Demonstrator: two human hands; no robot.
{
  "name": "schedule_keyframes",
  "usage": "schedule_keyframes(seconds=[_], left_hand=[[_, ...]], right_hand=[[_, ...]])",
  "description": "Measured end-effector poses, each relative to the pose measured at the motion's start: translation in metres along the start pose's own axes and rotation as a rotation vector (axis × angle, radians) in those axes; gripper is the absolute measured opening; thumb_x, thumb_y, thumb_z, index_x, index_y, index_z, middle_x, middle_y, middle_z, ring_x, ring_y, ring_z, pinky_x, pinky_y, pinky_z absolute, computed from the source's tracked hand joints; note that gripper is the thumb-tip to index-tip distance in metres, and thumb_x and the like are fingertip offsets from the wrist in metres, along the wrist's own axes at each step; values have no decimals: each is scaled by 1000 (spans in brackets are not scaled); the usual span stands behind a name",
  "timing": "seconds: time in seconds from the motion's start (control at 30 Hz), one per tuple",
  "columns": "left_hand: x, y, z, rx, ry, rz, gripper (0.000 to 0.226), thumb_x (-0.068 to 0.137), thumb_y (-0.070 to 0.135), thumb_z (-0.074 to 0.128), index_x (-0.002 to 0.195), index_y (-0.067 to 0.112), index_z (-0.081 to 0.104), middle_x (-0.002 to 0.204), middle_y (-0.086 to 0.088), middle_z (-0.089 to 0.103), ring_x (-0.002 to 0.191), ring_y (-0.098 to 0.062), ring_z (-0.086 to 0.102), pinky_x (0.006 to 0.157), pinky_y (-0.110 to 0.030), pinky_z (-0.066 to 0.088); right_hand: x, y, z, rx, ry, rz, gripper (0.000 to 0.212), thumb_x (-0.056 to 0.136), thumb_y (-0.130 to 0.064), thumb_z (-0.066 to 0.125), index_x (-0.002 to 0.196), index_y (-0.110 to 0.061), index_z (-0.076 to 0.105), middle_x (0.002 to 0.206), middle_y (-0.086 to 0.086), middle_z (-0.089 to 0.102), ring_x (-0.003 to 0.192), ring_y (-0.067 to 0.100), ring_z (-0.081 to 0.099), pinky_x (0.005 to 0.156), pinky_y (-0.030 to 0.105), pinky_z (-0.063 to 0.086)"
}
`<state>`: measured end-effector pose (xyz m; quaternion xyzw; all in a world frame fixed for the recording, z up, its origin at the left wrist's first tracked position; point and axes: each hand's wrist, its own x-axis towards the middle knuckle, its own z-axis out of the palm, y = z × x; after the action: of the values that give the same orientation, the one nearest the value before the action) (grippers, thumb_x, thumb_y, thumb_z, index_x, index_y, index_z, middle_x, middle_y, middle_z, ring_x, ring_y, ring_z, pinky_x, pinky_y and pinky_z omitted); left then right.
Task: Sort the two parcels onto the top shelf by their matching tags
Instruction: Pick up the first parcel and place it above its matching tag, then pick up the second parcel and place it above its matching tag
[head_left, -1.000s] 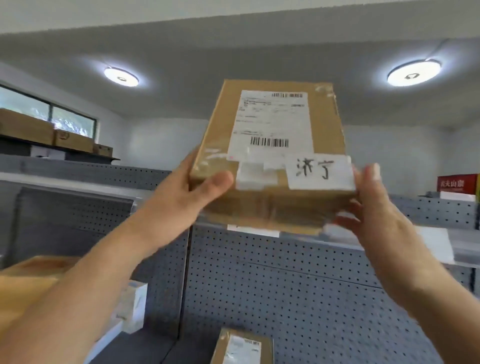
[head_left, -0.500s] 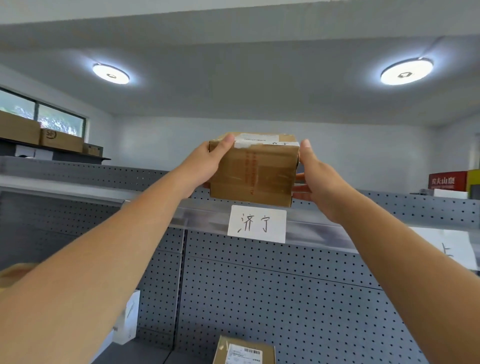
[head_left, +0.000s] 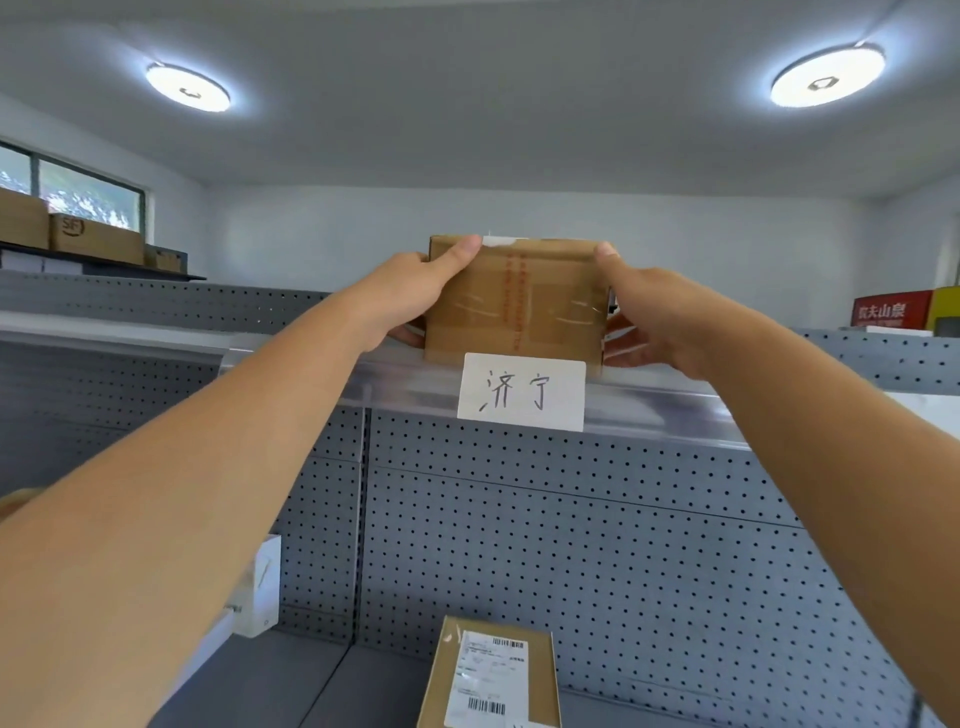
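A brown cardboard parcel (head_left: 514, 301) stands on the top shelf (head_left: 291, 371), directly above a white handwritten tag (head_left: 521, 392) clipped to the shelf's front rail. My left hand (head_left: 410, 296) grips its left side, thumb on the top corner. My right hand (head_left: 649, 322) grips its right side the same way. Its taped underside faces me, so its own label is hidden. A second brown parcel (head_left: 491, 675) with a white shipping label lies flat on the lower shelf, below the first.
Grey pegboard (head_left: 571, 545) backs the shelves. A white box (head_left: 260, 587) sits at the lower left. Another white tag (head_left: 930, 410) shows on the rail at far right. Red cartons (head_left: 891, 310) stand at the upper right, brown boxes (head_left: 93, 239) on a far left shelf.
The parcel went from tilted toward me with its label showing to up and away onto the top shelf, above the tag. Both hands stayed on its sides.
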<state>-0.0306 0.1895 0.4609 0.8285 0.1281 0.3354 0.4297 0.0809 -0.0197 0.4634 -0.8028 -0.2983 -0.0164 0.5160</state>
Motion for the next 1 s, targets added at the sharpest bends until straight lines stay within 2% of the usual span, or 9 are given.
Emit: schedule_keyframes(seconds=[0.13, 0.3, 0.37, 0.47, 0.6, 0.73, 0.8, 0.9, 1.0], left_hand=[[0, -2, 3, 15, -11, 9, 73, 98, 76, 40, 137, 18, 61, 120, 2, 66, 100, -19, 66, 69, -31, 51], [-12, -9, -9, 98, 284, 170, 81, 93, 80, 36, 140, 20, 64, 138, 0, 67, 129, -25, 63, 109, -45, 50], [-33, -10, -15, -12, 385, 255, 62, 92, 75, 41, 127, 31, 67, 137, 3, 70, 129, -19, 65, 109, -49, 54], [-86, -15, -16, -152, 422, 348, 23, 103, 58, 48, 105, 42, 64, 114, 12, 76, 112, -10, 74, 98, -40, 62], [-165, -54, -7, -289, 324, 415, 29, 99, 55, 50, 107, 40, 74, 108, 8, 84, 107, -11, 79, 86, -31, 63], [-218, -120, 20, -249, 127, 251, 36, 89, 67, 54, 104, 47, 80, 110, 12, 85, 107, -9, 79, 92, -41, 63], [-241, -149, 40, -250, 94, 183, 44, 84, 79, 56, 106, 50, 80, 115, 13, 84, 112, -10, 78, 92, -39, 59], [-265, -197, 73, -294, 92, 3, 39, 88, 67, 52, 105, 47, 81, 114, 17, 83, 111, -3, 76, 95, -37, 57], [-265, -249, 102, -244, 79, -208, 31, 100, 61, 53, 110, 42, 75, 112, 24, 81, 109, 8, 72, 105, -39, 56]], right_hand=[[-1, 1, -2, -35, 3, 6, 80, 104, -75, 29, 138, -9, 59, 126, 16, 68, 105, 32, 71, 88, 43, 62], [-20, 2, -17, -85, 164, -141, 78, 106, -71, 28, 159, -18, 47, 149, 8, 59, 130, 31, 62, 113, 54, 52], [-42, 10, -26, -70, 237, -234, 73, 104, -71, 31, 155, -25, 52, 144, 2, 63, 131, 28, 62, 115, 57, 49], [-89, 38, -34, 5, 295, -403, 48, 103, -67, 36, 130, -41, 66, 129, -12, 72, 124, 15, 68, 112, 52, 52], [-136, 99, -42, 112, 296, -484, 31, 97, -60, 46, 112, -56, 73, 118, -22, 80, 119, 5, 74, 98, 33, 63], [-184, 167, -25, 185, 203, -351, 36, 89, -79, 54, 107, -59, 78, 113, -30, 82, 110, -3, 77, 92, 20, 64], [-215, 200, -3, 205, 171, -291, 44, 86, -84, 55, 114, -58, 77, 120, -25, 81, 116, 2, 76, 97, 27, 62], [-246, 245, 27, 204, 158, -194, 73, 81, -94, 49, 132, -47, 71, 133, -16, 78, 125, 9, 73, 103, 41, 56], [-250, 281, 61, 210, 95, -10, 57, 83, -91, 47, 126, -59, 68, 130, -28, 75, 124, -1, 70, 109, 37, 51]])
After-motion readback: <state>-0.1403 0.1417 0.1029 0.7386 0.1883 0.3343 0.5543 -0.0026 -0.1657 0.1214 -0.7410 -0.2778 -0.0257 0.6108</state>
